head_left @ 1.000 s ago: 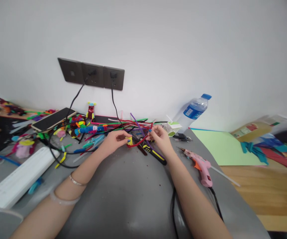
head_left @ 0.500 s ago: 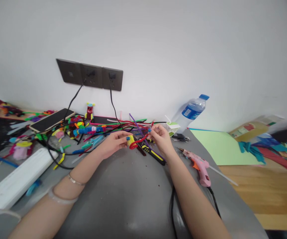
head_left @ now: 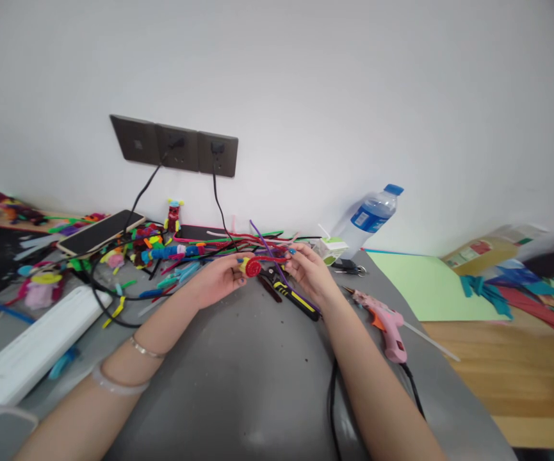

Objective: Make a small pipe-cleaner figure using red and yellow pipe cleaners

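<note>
My left hand (head_left: 219, 278) pinches a small coil (head_left: 252, 267) of red pipe cleaner wound round a yellow core. My right hand (head_left: 308, 269) grips the free red end (head_left: 277, 260) of that pipe cleaner, just right of the coil. Both hands hover a little above the grey table (head_left: 238, 371), in front of a heap of loose pipe cleaners (head_left: 238, 242). A black and yellow cutter (head_left: 296, 299) lies under my right hand.
A pink glue gun (head_left: 386, 324) with its black cord lies to the right, next to green paper (head_left: 428, 285). A water bottle (head_left: 370, 216) and small carton (head_left: 333, 248) stand by the wall. A white power strip (head_left: 36, 349), phone (head_left: 98, 232), cables and pipe-cleaner figures lie left.
The red pipe cleaner has been wound further round the yellow core, which it now mostly covers. Both hands have turned and drawn slightly closer.
</note>
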Demonstrator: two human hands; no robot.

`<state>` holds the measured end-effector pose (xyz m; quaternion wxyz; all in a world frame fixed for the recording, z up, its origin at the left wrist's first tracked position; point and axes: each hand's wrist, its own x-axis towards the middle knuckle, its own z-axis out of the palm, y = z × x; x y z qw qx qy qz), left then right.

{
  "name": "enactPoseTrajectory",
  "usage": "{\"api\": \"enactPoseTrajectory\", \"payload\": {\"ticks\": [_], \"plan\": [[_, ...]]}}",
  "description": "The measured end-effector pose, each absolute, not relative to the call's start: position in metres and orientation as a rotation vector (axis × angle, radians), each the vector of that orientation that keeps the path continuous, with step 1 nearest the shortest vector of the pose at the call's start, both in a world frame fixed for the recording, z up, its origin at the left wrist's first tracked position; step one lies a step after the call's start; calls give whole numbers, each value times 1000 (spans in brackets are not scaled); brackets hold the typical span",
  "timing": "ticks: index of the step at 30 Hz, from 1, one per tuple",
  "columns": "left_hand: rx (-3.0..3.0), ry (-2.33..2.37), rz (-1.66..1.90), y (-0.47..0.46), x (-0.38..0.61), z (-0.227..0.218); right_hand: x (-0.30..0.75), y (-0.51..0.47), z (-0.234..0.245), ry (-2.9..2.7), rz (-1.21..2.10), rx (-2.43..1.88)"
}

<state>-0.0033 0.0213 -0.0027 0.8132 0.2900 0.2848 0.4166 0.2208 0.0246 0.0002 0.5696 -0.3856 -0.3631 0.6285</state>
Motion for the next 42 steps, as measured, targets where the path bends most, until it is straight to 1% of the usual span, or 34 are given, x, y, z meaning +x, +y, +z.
{"api": "enactPoseTrajectory", "payload": {"ticks": [5, 8, 10, 14, 24, 32, 38, 42], "plan": [[520, 635, 898, 21, -2, 0, 220, 25, -3, -897, 1514, -901], [443, 661, 942, 19, -1, 6, 221, 26, -7, -980, 1475, -940], [400, 671, 970, 19, -1, 10, 222, 27, -9, -1111, 1358, -1027], [339, 698, 1021, 20, 0, 14, 220, 26, -12, -1442, 1016, -1196], [275, 657, 1163, 23, -5, 13, 219, 20, -11, -1788, 609, -1322], [382, 703, 1291, 24, -3, 9, 217, 14, -8, -2015, 467, -1375], [459, 696, 1372, 26, -2, 6, 206, 5, -3, -2187, 541, -1270], [521, 717, 1353, 26, -3, 6, 203, 2, 0, -2248, 563, -1253]]}}
